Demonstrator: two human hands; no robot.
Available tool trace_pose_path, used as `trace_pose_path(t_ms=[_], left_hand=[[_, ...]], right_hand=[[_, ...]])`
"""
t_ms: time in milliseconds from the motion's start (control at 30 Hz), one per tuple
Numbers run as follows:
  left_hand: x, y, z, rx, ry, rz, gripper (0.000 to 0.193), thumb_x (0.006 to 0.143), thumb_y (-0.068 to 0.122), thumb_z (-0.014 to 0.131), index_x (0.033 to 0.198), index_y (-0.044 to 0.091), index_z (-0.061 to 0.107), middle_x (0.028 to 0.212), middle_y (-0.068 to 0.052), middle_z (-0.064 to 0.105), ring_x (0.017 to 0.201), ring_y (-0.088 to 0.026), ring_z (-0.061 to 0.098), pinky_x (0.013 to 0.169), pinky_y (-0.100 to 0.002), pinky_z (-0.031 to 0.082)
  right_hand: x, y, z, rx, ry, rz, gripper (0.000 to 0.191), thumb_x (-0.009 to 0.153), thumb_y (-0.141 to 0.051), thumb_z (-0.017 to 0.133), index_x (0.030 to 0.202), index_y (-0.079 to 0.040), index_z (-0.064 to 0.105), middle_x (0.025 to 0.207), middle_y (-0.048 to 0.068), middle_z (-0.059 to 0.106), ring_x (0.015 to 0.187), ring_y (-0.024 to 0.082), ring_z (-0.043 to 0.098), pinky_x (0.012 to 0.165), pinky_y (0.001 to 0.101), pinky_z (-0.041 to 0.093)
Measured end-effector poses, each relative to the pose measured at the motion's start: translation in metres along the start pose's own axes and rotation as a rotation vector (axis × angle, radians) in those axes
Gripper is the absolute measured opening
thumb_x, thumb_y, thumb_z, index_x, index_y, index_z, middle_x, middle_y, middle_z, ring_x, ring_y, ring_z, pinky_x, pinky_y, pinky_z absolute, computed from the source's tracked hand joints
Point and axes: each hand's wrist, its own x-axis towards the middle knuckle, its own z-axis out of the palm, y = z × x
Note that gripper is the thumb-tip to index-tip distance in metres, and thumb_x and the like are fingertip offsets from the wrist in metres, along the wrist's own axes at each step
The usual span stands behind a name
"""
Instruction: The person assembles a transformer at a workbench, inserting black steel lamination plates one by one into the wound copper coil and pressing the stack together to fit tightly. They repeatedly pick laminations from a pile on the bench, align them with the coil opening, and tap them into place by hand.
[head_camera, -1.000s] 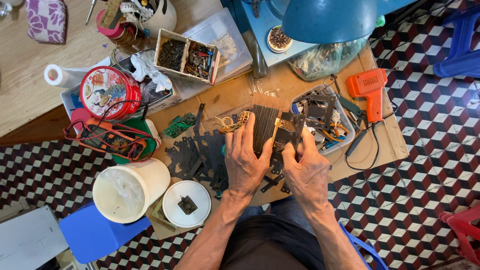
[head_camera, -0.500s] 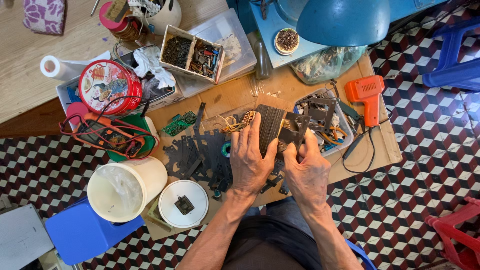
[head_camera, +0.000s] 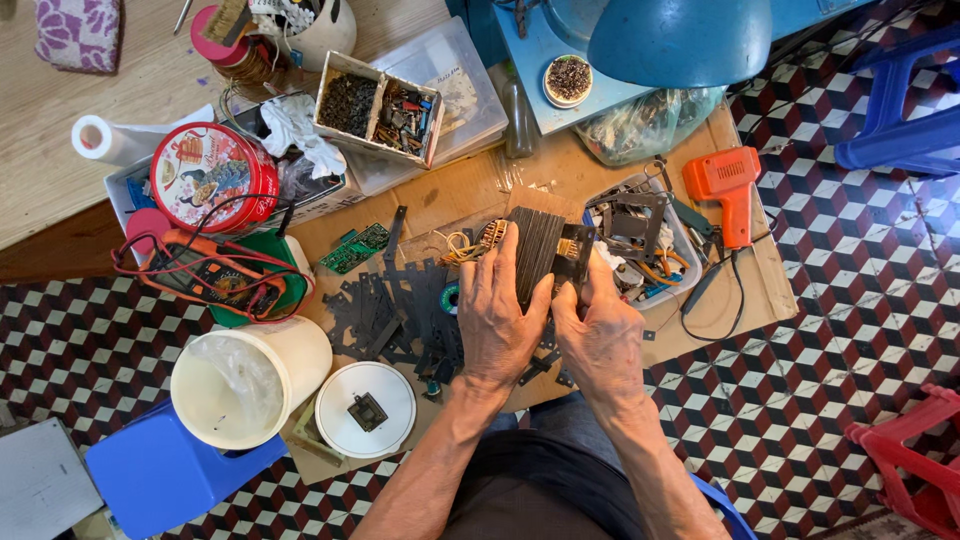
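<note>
— Changes since the earlier picture?
— Both hands sit slightly nearer the orange tool; their grip looks unchanged.

— Item one?
— Left hand (head_camera: 500, 315): fingers curled over the near face of the dark laminated stack (head_camera: 538, 250), clasping it.

— Item two?
— Right hand (head_camera: 600, 335): closed on the same stack's right side, thumb and fingertips pinching a thin dark plate at its edge.

— Location of the stack?
— Held just above the cardboard-covered surface (head_camera: 470, 190), over the loose black strips (head_camera: 390, 310).

— Adjacent items?
— Orange heat tool (head_camera: 725, 185) right; white lid (head_camera: 365, 410) and white bucket (head_camera: 245, 380) near left; red round tin (head_camera: 212, 178); multimeter (head_camera: 215, 280) with red leads; divided parts box (head_camera: 380, 105).
</note>
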Motion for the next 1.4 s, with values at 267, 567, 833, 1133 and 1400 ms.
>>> trace_pose_path(t_ms=[267,567,833,1133,1400], left_hand=[[-0.001,0.002,0.001,-0.004,-0.005,-0.013,0.074,0.089,0.023,0.079,0.148,-0.005,0.047,0.121,-0.018,0.061,0.103,-0.031,0.055,0.094,-0.042,0.049],[-0.003,0.003,0.000,-0.015,-0.036,-0.025,0.074,0.089,0.023,0.079,0.149,-0.006,0.046,0.125,-0.020,0.060,0.105,-0.030,0.055,0.095,-0.042,0.050],[-0.004,0.003,-0.003,-0.027,-0.048,-0.003,0.075,0.089,0.022,0.079,0.149,-0.007,0.045,0.131,-0.021,0.060,0.112,-0.032,0.055,0.100,-0.043,0.049],[-0.004,0.004,-0.003,-0.031,-0.035,0.002,0.073,0.090,0.020,0.078,0.149,-0.008,0.045,0.132,-0.021,0.060,0.112,-0.032,0.055,0.101,-0.043,0.048],[-0.004,0.004,-0.001,-0.024,-0.022,-0.001,0.073,0.089,0.020,0.079,0.148,-0.006,0.046,0.130,-0.020,0.061,0.112,-0.032,0.055,0.101,-0.043,0.048]], right_hand=[[-0.005,0.000,0.000,0.015,0.079,0.044,0.046,0.096,-0.012,0.064,0.141,-0.009,0.056,0.062,0.009,0.057,0.051,0.016,0.058,0.052,0.0344,0.051],[0.000,0.005,0.000,-0.002,0.073,0.012,0.045,0.096,-0.011,0.062,0.140,-0.006,0.054,0.060,0.006,0.056,0.051,0.014,0.060,0.051,0.0341,0.050],[-0.004,0.005,-0.005,0.006,0.022,0.069,0.052,0.093,-0.013,0.064,0.143,-0.008,0.053,0.060,0.008,0.058,0.050,0.017,0.061,0.050,0.0354,0.051],[0.007,0.008,-0.012,0.040,0.009,-0.023,0.051,0.094,-0.011,0.062,0.145,-0.009,0.053,0.062,0.007,0.058,0.051,0.016,0.061,0.053,0.0354,0.050],[0.004,0.009,-0.003,-0.028,0.029,-0.022,0.051,0.094,-0.011,0.062,0.144,-0.008,0.051,0.069,0.014,0.067,0.060,0.026,0.071,0.056,0.0399,0.054]])
